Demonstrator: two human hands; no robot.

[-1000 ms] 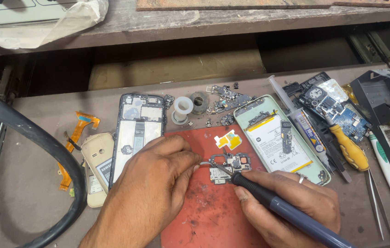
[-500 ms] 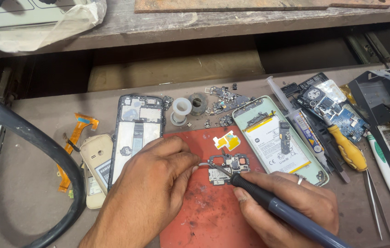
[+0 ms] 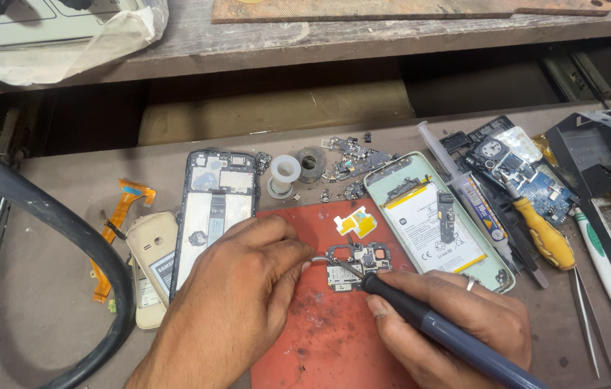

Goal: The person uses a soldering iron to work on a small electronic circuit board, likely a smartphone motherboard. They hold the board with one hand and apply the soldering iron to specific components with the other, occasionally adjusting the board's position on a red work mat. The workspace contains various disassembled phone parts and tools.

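Gripping the soldering iron (image 3: 435,328), right hand (image 3: 456,324) points its tip up-left at the circuit board (image 3: 352,266)

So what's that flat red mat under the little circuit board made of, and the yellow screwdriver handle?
The flat red mat looks like matte rubber or silicone, dull and scorch-marked. The yellow screwdriver handle looks like smooth plastic with a slight sheen.

From my seat, the circuit board (image 3: 354,265) lies on the mat (image 3: 320,331). At its 9 o'clock sits the phone frame (image 3: 217,209), at 3 o'clock the opened phone (image 3: 431,220), at 12 the solder spools (image 3: 298,169), screwdriver (image 3: 539,232) farther right.
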